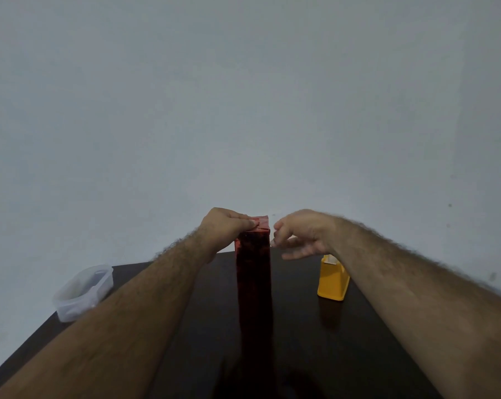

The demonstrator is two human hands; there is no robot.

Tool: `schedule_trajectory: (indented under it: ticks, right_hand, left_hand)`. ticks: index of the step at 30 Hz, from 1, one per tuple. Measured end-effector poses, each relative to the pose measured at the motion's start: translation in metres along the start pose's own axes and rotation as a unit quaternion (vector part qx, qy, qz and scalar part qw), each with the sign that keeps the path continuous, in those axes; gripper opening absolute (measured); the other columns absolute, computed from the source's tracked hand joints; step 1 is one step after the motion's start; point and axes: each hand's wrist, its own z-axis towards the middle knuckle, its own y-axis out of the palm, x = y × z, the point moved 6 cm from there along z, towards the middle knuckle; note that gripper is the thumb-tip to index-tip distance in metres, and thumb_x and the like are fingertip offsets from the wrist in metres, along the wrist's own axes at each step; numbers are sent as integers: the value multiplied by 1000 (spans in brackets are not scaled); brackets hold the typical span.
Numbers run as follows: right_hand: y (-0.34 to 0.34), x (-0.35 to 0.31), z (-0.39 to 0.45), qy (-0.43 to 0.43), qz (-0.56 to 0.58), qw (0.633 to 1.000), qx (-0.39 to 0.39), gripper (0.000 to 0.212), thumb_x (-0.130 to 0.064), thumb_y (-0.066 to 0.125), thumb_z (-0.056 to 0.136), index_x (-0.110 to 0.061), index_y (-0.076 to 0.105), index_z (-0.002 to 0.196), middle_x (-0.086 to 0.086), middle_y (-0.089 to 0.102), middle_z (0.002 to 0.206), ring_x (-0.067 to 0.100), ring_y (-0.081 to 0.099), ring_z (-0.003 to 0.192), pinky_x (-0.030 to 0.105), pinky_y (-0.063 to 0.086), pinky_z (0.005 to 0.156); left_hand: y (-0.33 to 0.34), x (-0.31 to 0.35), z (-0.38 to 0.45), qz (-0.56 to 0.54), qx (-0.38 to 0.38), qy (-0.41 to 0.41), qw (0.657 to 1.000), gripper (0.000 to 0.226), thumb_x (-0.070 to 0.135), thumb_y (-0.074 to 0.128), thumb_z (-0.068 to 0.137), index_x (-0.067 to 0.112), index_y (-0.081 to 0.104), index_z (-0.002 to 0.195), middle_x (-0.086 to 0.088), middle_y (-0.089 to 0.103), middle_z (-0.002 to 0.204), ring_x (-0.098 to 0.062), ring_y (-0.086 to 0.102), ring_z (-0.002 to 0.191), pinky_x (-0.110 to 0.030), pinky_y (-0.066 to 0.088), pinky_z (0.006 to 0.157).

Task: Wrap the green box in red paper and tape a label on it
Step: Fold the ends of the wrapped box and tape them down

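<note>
While box [254,272] stands upright mid-table, fully red | left hand [224,228] pinching top fold | right hand [302,236] beside it, loosely curled, maybe holding tape, can't tell | next: tape fold, probably, then label

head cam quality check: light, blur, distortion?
Head view: dim, flat light; the wrapped box nearly merges with the dark table; right hand motion-blurred, left hand sharper; wide-angle stretch on both forearms at the frame edges.
</note>
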Motion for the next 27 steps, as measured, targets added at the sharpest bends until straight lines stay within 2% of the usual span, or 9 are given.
schedule_trajectory:
  ticks: [4,7,10,13,15,18,22,25,27]
  right_hand:
    - [-2,-20,-1,-290,-313,902,60,62,-9,89,73,-36,74,128,-11,68,127,8,61,115,22,50,85]
    - [0,-21,-8,-384,-386,833,98,47,-20,81,84,-38,75,128,-15,73,126,6,59,121,29,46,103]
    - [1,-21,-26,-442,-395,790,157,32,-25,75,86,-33,81,117,-12,77,110,8,63,110,29,49,93]
    - [-1,-16,-37,-448,-286,828,179,21,-27,69,79,-22,86,90,-10,79,86,6,73,87,33,61,81]
    - [-6,-11,-34,-422,-199,858,213,15,-24,69,79,-18,83,77,-8,77,74,9,74,73,40,63,70]
    - [-4,-7,-29,-394,-146,871,255,13,-19,80,84,-21,85,96,-12,78,84,7,73,80,40,64,76]
    - [18,-8,-27,-416,-261,839,233,19,-28,83,86,-27,85,105,-8,74,92,9,68,86,37,61,78]
    - [20,-9,-35,-417,-288,814,285,15,-26,83,88,-24,85,103,-4,76,88,13,68,84,37,60,78]
    - [21,-4,-41,-413,-246,825,298,13,-23,86,86,-22,86,99,-5,78,87,10,70,84,33,62,80]
  left_hand:
    - [0,-1,0,-5,-2,-6,1000,8,19,84,88,23,86,94,13,80,89,0,73,90,-15,52,72]
    - [0,0,0,-2,-15,-5,1000,17,16,81,90,30,83,82,17,79,82,6,73,80,-10,51,68]
    - [3,0,0,-6,-29,-5,1000,27,14,80,90,32,82,70,21,79,82,10,72,79,-6,52,68]
    - [1,-2,3,-11,-3,-9,1000,6,18,85,86,24,85,85,11,82,93,-5,75,96,-21,56,86]
    - [1,-3,2,-15,1,-9,1000,11,20,87,84,18,86,95,9,81,97,-7,74,99,-23,55,88]
    - [2,-3,2,-17,2,-6,1000,11,18,85,85,16,86,96,10,81,94,-6,74,96,-22,56,86]
    - [3,-1,-1,-19,-9,1,1000,13,11,80,89,22,84,85,13,81,84,3,75,80,-10,54,68]
    - [1,-1,-3,-17,3,1,1000,5,16,83,88,18,86,92,9,82,88,-1,75,84,-16,57,73]
    - [0,-3,-2,-21,9,-2,1000,9,17,84,87,15,86,95,7,82,90,-5,76,90,-18,56,76]
